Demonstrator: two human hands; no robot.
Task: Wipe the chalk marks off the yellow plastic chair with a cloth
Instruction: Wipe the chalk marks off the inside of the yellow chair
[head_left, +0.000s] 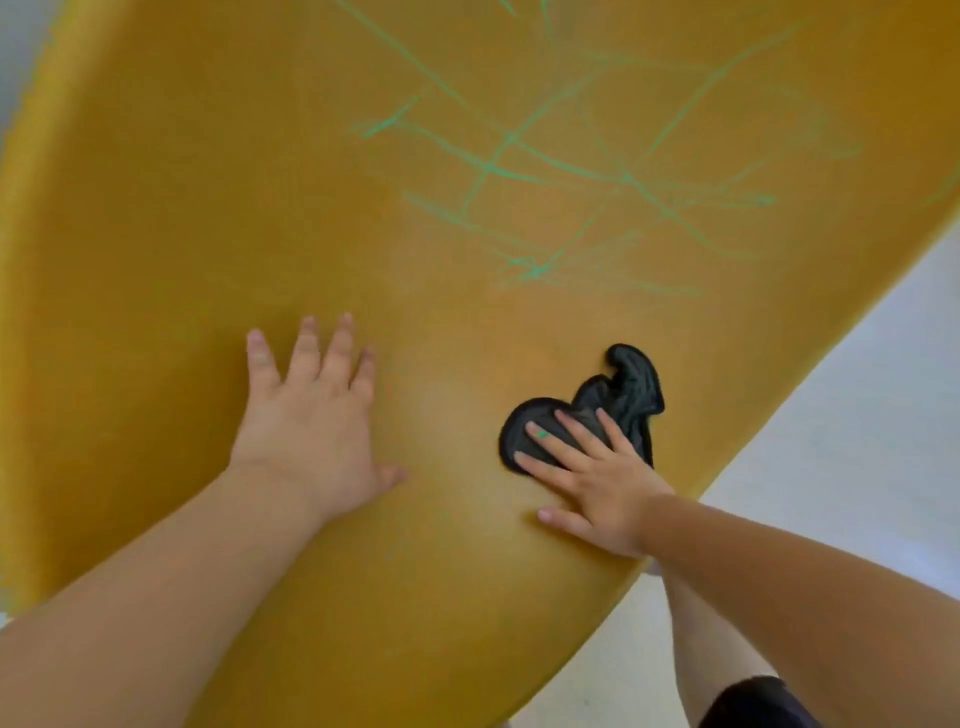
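right hand (597, 483) flat, pressing the dark cloth (587, 415) near the yellow chair (208, 234) edge | left hand (306, 421) flat, bracing | chalk marks (561, 182) above, untouched | risk: we just smear it

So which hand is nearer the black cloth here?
Right. The right hand presses its straight fingers on the cloth; the left hand lies flat on the yellow chair, apart, to the cloth's left.

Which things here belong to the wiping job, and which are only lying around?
For the job: yellow chair; green chalk marks; black cloth, pressed by the right hand; left hand, flat on the chair.
Not part of it: pale floor; the person's leg.
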